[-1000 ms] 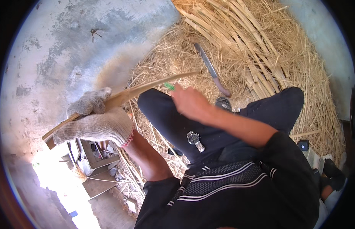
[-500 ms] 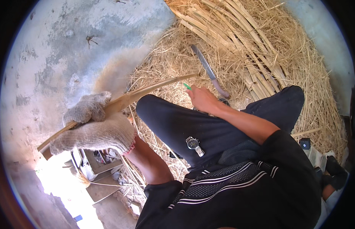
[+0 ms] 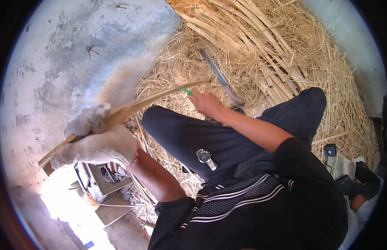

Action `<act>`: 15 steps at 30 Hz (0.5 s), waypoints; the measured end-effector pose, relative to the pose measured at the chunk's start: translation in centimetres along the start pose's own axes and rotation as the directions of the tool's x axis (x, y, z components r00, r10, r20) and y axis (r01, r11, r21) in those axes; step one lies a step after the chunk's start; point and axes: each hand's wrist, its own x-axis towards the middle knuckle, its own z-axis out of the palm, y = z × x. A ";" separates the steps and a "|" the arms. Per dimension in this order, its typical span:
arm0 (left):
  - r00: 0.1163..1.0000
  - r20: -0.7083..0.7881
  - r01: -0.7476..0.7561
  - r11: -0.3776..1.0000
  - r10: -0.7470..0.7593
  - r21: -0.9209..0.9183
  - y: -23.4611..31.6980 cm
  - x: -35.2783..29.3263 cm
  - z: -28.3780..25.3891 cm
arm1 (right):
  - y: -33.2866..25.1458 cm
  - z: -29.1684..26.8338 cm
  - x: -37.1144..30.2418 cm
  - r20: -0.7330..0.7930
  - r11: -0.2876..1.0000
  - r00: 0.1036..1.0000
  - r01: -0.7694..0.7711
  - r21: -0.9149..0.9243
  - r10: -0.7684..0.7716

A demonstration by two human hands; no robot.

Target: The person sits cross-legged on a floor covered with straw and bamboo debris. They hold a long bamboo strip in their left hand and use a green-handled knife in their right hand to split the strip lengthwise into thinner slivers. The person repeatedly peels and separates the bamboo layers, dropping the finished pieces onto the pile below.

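My left hand, in a thick grey knitted glove, is closed around a long tan strip that looks like split bamboo. The strip slants up from lower left to a narrow far end above my left knee. My right hand is bare, its fingers closed on a small green object at the strip's edge. Most of that object is hidden in the fingers, so its kind does not show. Just beyond the right hand, a long-bladed machete with a worn handle lies on the shavings.
Many pale strips lie bundled at the far right, over a deep spread of shavings. A wristwatch rests on my trousers. A stained wall rises at left. A wooden frame and clutter sit lower left; a black cube is at right.
My right hand has moved left along the strip with the green object. The left hand keeps its hold. The whole view has shifted slightly.
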 end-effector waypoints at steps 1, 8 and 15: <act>0.995 0.095 0.052 0.996 -0.044 -0.078 0.0 -0.5 1.3 | 8.0 3.3 2.9 -0.081 0.960 0.986 0.124 -0.250 -0.148; 0.995 0.053 -0.096 0.988 0.090 0.120 0.4 -0.9 0.8 | 8.0 -0.1 -0.1 -0.066 0.983 0.987 -0.155 -0.093 0.149; 0.992 0.017 -0.125 0.974 0.124 0.191 0.3 -1.1 0.9 | -4.7 -3.0 -4.2 -0.160 0.876 0.941 0.338 0.345 -0.300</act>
